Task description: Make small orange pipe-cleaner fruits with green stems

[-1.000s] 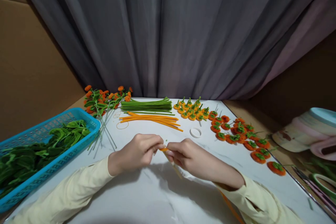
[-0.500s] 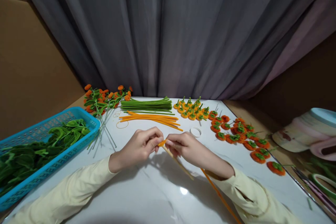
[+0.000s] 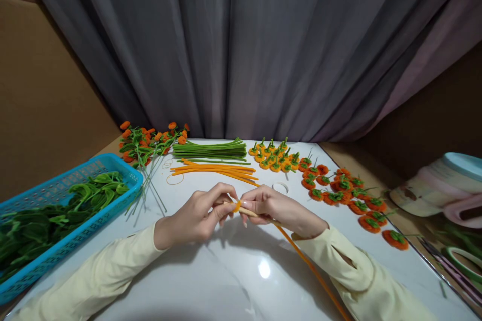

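Over the middle of the table, a thin wooden stick [image 3: 248, 211] lies between my two hands. An orange pipe cleaner [image 3: 307, 261] is looped round the stick, and its long tail runs under my right wrist toward the front edge. My left hand [image 3: 205, 213] is closed, pinching the looped end of the pipe cleaner against the stick's tip. With thumb and fingers closed, my right hand [image 3: 273, 206] grips the stick just right of the loop. Behind my hands lie a bundle of orange pipe cleaners [image 3: 216, 169] and a bundle of green pipe cleaners [image 3: 211, 149].
A blue basket [image 3: 113, 161] of green leaves stands at left, by stemmed orange flowers [image 3: 143, 143]. Yellow flower heads [image 3: 276, 155] and orange flower heads [image 3: 341, 193] fill the back right. A white tape ring [image 3: 280, 188], scissors [image 3: 448, 268] and a lidded cup [image 3: 433, 190] are at right.
The stick has swung from slanting toward me to lying more level, with its free end now under my right hand. My right hand has shifted slightly and taken hold of it.
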`<state>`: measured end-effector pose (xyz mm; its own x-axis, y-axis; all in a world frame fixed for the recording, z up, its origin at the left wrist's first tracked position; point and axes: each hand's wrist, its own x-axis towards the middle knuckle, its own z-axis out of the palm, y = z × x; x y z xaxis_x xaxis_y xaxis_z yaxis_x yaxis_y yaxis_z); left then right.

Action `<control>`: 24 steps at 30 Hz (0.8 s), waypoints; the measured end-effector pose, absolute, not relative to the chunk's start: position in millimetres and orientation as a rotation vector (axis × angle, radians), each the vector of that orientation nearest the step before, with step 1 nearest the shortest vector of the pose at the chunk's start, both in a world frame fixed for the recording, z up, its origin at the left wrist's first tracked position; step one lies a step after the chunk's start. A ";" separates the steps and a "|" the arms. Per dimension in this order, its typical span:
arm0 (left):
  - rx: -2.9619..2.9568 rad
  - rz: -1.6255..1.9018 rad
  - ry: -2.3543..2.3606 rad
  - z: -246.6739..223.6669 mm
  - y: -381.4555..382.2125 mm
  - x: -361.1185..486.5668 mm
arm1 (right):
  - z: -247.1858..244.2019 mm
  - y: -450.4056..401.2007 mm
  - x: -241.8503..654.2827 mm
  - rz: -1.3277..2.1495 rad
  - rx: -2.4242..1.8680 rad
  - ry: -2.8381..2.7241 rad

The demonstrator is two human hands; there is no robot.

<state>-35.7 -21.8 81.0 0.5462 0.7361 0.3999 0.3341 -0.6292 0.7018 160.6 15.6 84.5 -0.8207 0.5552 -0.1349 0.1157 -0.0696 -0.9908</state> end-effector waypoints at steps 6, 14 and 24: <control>1.984 0.725 0.977 87.8 -20.0 -32.3 | 94.6 3.1 160.2 1.220 -1.019 -2.128; 1.956 0.637 0.944 76.3 -25.8 -25.7 | 87.2 -16.3 161.0 0.805 -1.045 -2.421; 2.388 1.002 0.687 51.7 -35.4 -28.4 | 68.3 -22.8 161.2 1.849 -0.765 -1.938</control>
